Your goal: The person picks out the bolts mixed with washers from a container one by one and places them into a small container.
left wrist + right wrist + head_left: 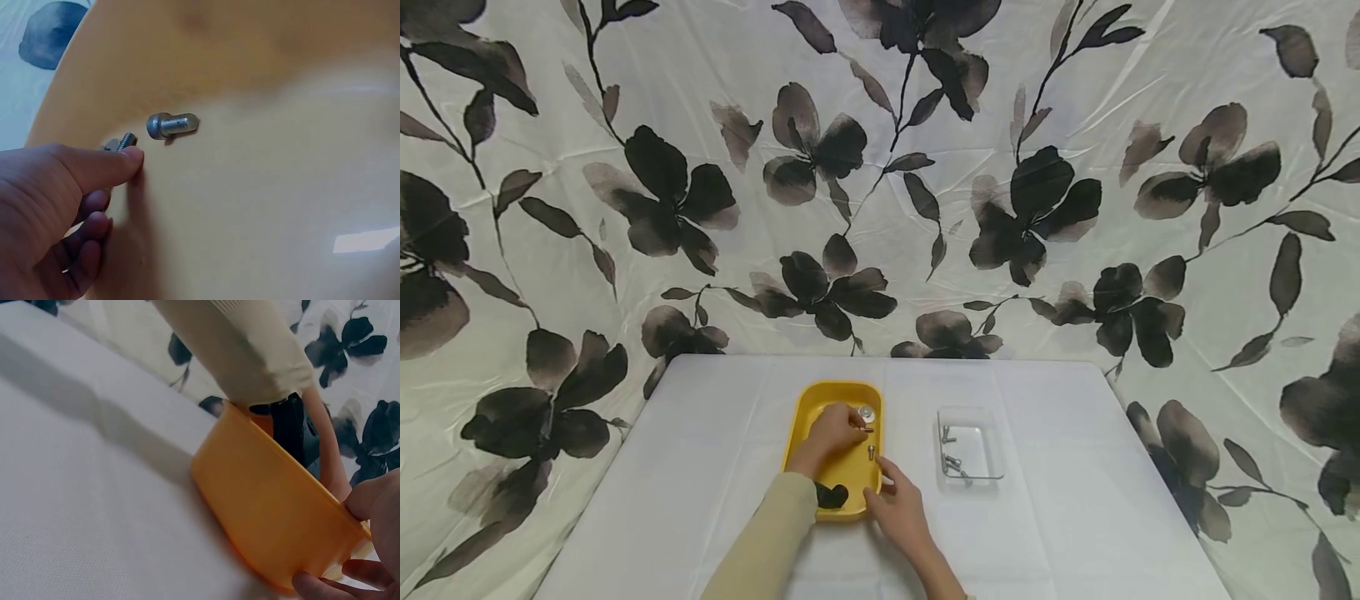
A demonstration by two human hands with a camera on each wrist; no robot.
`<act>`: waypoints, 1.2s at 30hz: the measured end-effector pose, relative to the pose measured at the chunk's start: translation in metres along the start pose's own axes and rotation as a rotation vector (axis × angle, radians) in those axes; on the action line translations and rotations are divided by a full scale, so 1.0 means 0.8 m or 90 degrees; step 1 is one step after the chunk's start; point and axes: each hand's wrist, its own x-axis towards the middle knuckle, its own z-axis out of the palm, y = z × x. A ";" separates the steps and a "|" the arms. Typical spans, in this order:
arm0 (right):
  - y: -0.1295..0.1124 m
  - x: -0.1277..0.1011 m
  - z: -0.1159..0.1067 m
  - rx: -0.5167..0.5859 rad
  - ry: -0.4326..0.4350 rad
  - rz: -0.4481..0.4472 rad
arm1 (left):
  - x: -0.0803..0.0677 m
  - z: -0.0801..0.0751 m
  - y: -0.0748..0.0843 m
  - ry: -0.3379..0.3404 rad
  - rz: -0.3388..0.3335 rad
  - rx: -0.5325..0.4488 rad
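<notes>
My left hand [833, 429] is inside a yellow tray [801, 408], toward its right side. In the left wrist view, the thumb and fingers of that hand pinch a small threaded bolt [127, 140]; part of it is hidden. Just beyond the fingertips, a second bolt [174, 125] with a knurled head lies on the tray floor. A round silver piece [866, 413] is near the tray's upper right corner. At the right rim, my right hand [901, 510] holds the tray, thumb over the edge and fingers against the outer wall, as the right wrist view shows.
To the right of the tray stands a clear plastic box [992, 450] with several bolts [953, 463] in it. Both rest on a white table [1060, 500], backed by a flower-patterned cloth [925, 208]. A black strap [831, 497] is at the left wrist.
</notes>
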 end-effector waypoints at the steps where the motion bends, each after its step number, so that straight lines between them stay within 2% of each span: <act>1: 0.001 0.000 0.000 0.000 -0.001 -0.004 | 0.000 -0.001 -0.001 0.002 -0.006 -0.001; 7: 0.005 0.005 0.001 0.012 -0.004 -0.027 | 0.000 -0.007 -0.003 0.013 -0.021 -0.009; 13: 0.005 0.006 -0.001 0.007 -0.003 -0.034 | -0.003 -0.011 0.001 -0.002 -0.017 -0.015; 19: 0.006 0.006 -0.001 0.005 -0.003 -0.033 | -0.005 -0.010 -0.002 -0.011 -0.031 -0.029; 27: 0.005 0.009 -0.002 0.011 -0.005 -0.035 | -0.002 -0.013 -0.003 0.005 -0.034 -0.036; 36: 0.006 0.006 -0.002 0.015 -0.008 -0.020 | -0.009 -0.031 0.011 0.020 -0.027 -0.039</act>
